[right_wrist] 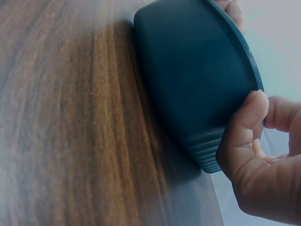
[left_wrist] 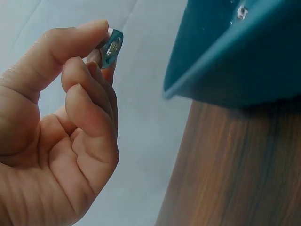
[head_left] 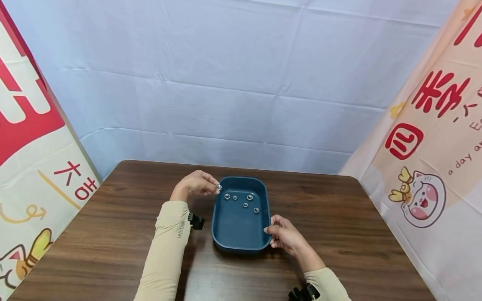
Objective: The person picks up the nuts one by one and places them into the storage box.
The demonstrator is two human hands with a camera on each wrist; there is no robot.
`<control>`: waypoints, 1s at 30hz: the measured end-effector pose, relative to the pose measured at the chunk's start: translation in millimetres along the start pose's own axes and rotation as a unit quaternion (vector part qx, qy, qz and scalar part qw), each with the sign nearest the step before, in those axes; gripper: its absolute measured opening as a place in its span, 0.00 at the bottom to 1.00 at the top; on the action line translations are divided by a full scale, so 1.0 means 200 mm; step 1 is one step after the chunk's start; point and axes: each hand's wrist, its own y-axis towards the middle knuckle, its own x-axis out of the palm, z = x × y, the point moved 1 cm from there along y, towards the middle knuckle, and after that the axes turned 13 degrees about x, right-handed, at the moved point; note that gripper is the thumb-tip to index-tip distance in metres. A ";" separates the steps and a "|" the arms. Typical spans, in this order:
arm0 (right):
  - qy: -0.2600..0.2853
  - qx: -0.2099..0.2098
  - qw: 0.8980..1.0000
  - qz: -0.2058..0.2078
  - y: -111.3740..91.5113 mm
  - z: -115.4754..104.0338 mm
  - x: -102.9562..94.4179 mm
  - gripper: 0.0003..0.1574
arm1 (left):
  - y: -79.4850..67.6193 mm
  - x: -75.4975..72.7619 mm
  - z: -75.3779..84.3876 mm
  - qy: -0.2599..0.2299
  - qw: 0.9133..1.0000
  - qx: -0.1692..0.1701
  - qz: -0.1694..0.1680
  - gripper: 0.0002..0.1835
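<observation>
A dark blue rectangular tray [head_left: 241,234] stands on the table, with several small metal nuts [head_left: 249,197] lying loose in its far half. My left hand [head_left: 199,183] is at the tray's far left corner, pinching a shiny hex nut [left_wrist: 113,47] between thumb and fingertips. In the left wrist view that nut is apart from the tray wall. My right hand [head_left: 287,236] grips the tray's rim near the right front corner, thumb on one side of the wall and fingers on the other. The right wrist view shows the tray's outer side [right_wrist: 188,70] beside that hand.
The brown wooden table [head_left: 339,234] extends around the tray on all sides. A pale blue cloth [head_left: 226,83] hangs behind it. Printed banners [head_left: 418,167] stand at the left and right. Both wrists carry a small black camera [head_left: 196,221].
</observation>
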 end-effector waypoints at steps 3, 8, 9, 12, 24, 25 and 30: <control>-0.003 0.003 1.000 0.000 0.00 0.00 0.00 0.10 | 0.01 0.02 0.02 -0.004 1.000 0.006 -0.014 0.08; -0.005 0.003 1.000 -0.001 0.00 0.00 0.00 0.10 | 0.04 0.07 0.05 0.001 1.000 0.012 -0.023 0.07; -0.005 0.004 1.000 -0.001 0.00 0.00 0.01 0.10 | 0.04 0.09 0.05 0.002 1.000 0.011 -0.026 0.06; -0.004 0.003 1.000 -0.001 0.00 0.00 0.01 0.10 | 0.06 0.12 0.06 0.014 0.999 0.007 -0.031 0.05; -0.002 0.000 1.000 0.010 -0.01 -0.01 0.01 0.11 | 0.13 0.21 0.08 0.007 0.999 -0.003 -0.037 0.03; -0.003 0.000 1.000 0.010 -0.01 -0.01 0.00 0.11 | 0.13 0.22 0.08 0.004 0.999 -0.004 -0.036 0.03; -0.005 -0.001 1.000 0.004 -0.01 0.00 0.00 0.11 | 0.15 0.27 0.08 0.004 0.999 -0.019 -0.030 0.03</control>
